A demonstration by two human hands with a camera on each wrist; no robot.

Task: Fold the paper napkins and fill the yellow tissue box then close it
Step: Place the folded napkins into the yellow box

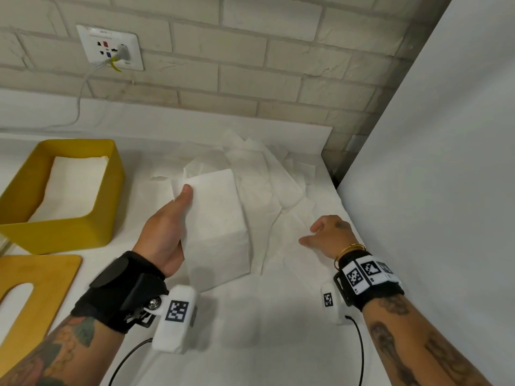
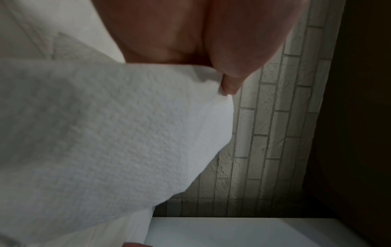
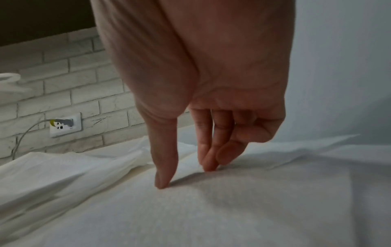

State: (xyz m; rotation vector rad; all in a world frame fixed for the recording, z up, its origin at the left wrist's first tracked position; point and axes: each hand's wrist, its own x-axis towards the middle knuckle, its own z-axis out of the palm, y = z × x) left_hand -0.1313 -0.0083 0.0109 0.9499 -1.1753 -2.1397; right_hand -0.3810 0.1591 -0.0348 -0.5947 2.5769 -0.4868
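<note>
My left hand (image 1: 170, 227) grips a folded white napkin (image 1: 217, 218) by its left edge, thumb on top, lifted just above the table; the left wrist view shows its embossed surface (image 2: 118, 133) under my thumb. The yellow tissue box (image 1: 64, 235) stands open at the left with folded napkins (image 1: 72, 188) inside. Its wooden lid (image 1: 41, 282) with a slot lies in front of it. My right hand (image 1: 326, 232) rests fingertips (image 3: 162, 185) down on a flat unfolded napkin (image 3: 232, 208) at the right, fingers nearly straight.
A loose pile of unfolded napkins (image 1: 264, 168) lies behind my hands near the brick wall. A white panel (image 1: 434, 162) closes off the right side. A wall socket (image 1: 111, 48) with a plugged cable sits above the box.
</note>
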